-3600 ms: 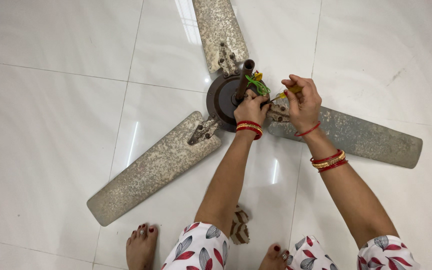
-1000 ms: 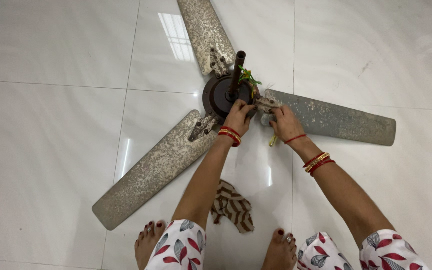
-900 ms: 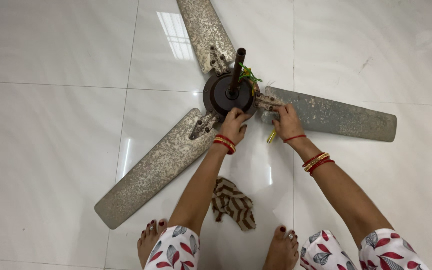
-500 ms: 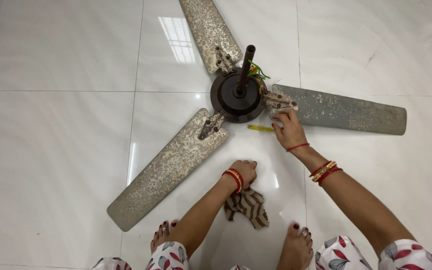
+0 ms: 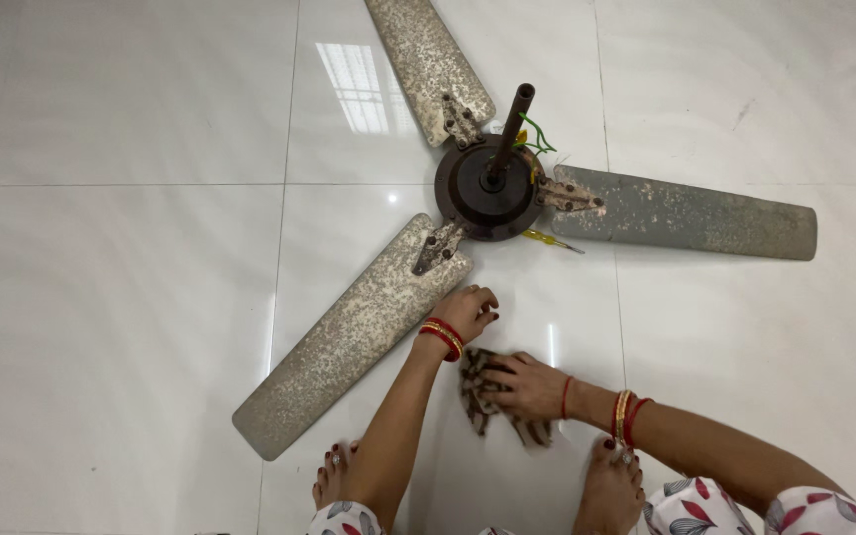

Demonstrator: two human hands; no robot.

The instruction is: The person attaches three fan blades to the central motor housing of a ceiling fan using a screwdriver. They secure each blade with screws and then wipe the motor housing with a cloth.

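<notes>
Ceiling fan (image 5: 488, 188), dismounted and laid flat on the white tiled floor (image 5: 121, 267), is seen with its three blades spread out and its down rod standing up from the dark motor hub. All three blades are coated in speckled grime, so no cleaned surface can be made out; the wiping is judged not yet begun. A patterned cloth (image 5: 492, 406) lying on the floor just in front of the feet is covered and gripped by the right hand (image 5: 527, 384), fingers curled onto the fabric. The left hand (image 5: 466, 313) is held empty, fingers loosely bent, at the edge of the near blade (image 5: 354, 337). A yellow-handled screwdriver (image 5: 547, 239) is left beside the hub. Open floor is available on every side; only the blade edges, the upright rod and the screwdriver need to be cleared.
</notes>
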